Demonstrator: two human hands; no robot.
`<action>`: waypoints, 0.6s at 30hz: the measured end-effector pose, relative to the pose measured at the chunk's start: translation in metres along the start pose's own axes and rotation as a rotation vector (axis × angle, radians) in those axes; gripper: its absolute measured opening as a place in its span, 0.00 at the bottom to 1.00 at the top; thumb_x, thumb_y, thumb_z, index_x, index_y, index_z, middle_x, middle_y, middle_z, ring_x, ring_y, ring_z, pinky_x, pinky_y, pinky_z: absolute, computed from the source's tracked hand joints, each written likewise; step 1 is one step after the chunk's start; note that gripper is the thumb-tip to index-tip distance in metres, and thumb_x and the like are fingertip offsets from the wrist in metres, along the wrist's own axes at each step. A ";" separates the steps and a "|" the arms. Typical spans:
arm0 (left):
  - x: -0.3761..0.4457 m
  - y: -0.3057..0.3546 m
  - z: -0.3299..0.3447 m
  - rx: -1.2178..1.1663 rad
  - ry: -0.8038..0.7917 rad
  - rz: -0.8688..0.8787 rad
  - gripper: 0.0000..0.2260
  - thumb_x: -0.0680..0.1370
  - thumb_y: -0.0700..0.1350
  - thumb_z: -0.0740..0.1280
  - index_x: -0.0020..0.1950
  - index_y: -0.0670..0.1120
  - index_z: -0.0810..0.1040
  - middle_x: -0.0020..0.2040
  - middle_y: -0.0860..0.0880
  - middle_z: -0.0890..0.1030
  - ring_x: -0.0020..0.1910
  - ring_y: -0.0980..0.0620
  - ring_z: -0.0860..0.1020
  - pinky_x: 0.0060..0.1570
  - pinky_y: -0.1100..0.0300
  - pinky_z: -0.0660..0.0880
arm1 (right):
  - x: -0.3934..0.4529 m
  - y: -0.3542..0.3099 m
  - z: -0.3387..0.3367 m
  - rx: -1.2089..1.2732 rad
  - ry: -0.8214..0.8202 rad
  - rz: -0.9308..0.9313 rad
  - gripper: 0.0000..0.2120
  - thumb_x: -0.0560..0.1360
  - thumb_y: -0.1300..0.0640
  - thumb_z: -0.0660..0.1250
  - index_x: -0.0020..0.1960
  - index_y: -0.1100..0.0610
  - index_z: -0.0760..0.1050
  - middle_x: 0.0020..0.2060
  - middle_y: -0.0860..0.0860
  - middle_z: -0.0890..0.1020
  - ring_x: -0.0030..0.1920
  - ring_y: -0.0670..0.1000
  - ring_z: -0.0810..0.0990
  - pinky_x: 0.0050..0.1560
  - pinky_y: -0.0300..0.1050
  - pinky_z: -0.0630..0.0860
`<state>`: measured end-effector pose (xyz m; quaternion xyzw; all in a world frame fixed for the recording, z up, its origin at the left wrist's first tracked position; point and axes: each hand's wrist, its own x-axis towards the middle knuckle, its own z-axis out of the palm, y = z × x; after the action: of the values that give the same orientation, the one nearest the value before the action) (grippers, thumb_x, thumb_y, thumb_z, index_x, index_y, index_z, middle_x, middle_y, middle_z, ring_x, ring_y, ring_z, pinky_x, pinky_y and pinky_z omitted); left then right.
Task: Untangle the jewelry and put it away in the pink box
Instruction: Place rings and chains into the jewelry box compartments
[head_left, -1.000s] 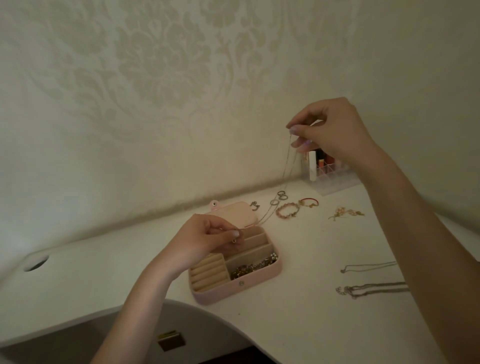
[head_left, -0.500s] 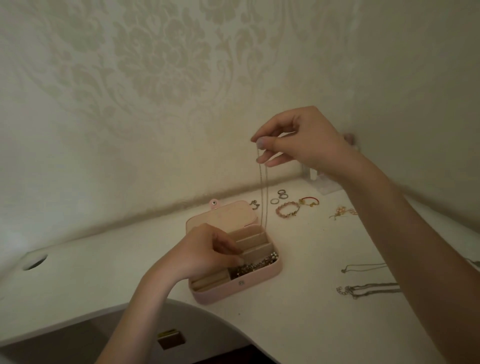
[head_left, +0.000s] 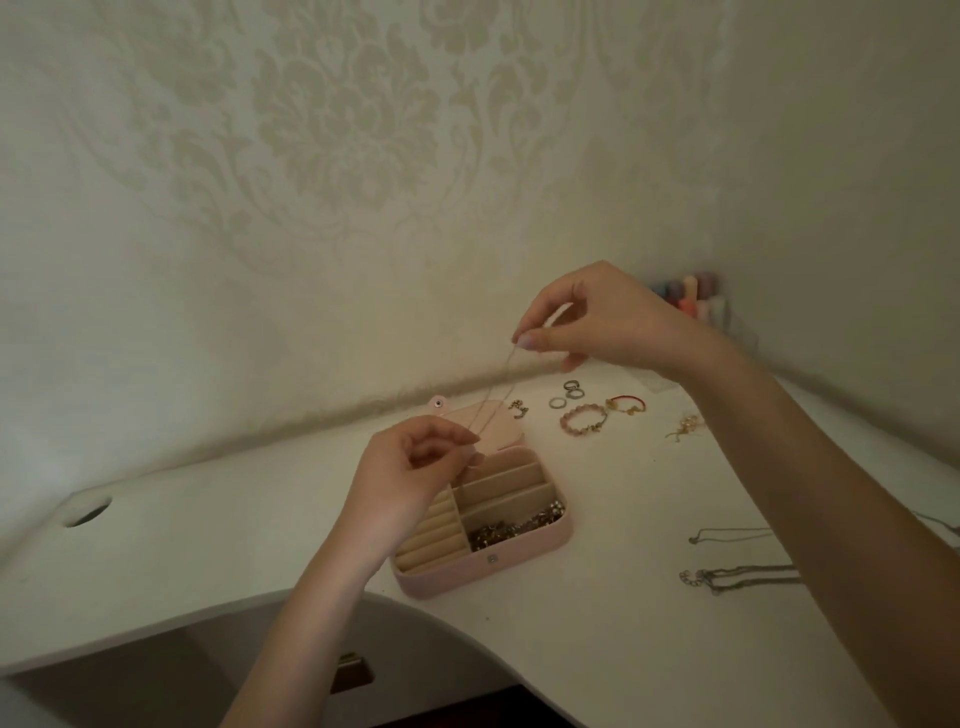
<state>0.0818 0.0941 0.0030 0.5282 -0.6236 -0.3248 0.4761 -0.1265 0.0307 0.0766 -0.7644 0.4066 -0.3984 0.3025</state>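
A thin silver chain (head_left: 493, 389) stretches slantwise between my two hands above the open pink box (head_left: 519, 564). My right hand (head_left: 597, 322) pinches its upper end between thumb and forefinger. My left hand (head_left: 410, 467) pinches the lower end just over the box's back compartments. The box lies on the white desk (head_left: 597, 623), its lid (head_left: 498, 431) folded back. Its front compartment holds a glittering chain (head_left: 514, 527), and ring rolls fill its left side.
Loose jewelry lies on the desk right of the box: rings (head_left: 569, 392), a pink bead bracelet (head_left: 582, 421), a red bracelet (head_left: 626, 404), gold pieces (head_left: 683, 427), two silver chains (head_left: 737, 577). A clear organizer with colored sticks (head_left: 696, 301) stands in the corner. A cable hole (head_left: 88, 512) is far left.
My right hand has come down and to the left with the chain's upper end. My left hand rose from the box and took the lower end, so the chain now slants between them.
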 end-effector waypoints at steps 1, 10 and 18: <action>-0.002 -0.005 -0.002 0.043 0.008 0.010 0.06 0.73 0.33 0.70 0.43 0.43 0.82 0.34 0.48 0.84 0.34 0.57 0.82 0.37 0.71 0.74 | -0.001 0.005 -0.001 -0.092 -0.028 0.029 0.01 0.72 0.59 0.74 0.43 0.56 0.84 0.39 0.50 0.85 0.39 0.47 0.81 0.35 0.39 0.80; -0.013 -0.032 0.017 0.353 -0.068 0.020 0.10 0.72 0.39 0.73 0.41 0.56 0.81 0.38 0.56 0.83 0.40 0.61 0.81 0.47 0.67 0.76 | -0.035 0.046 0.028 -0.153 -0.197 0.217 0.05 0.70 0.63 0.75 0.44 0.55 0.82 0.36 0.52 0.85 0.36 0.47 0.81 0.33 0.38 0.76; -0.020 -0.037 0.025 0.454 -0.093 0.132 0.05 0.71 0.41 0.74 0.43 0.51 0.86 0.33 0.65 0.78 0.38 0.74 0.75 0.41 0.76 0.70 | -0.056 0.057 0.064 -0.236 -0.117 0.203 0.04 0.69 0.61 0.74 0.39 0.54 0.80 0.36 0.46 0.81 0.32 0.36 0.75 0.35 0.29 0.69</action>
<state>0.0716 0.1024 -0.0439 0.5643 -0.7348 -0.1686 0.3363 -0.1130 0.0601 -0.0211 -0.7715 0.5076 -0.2699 0.2726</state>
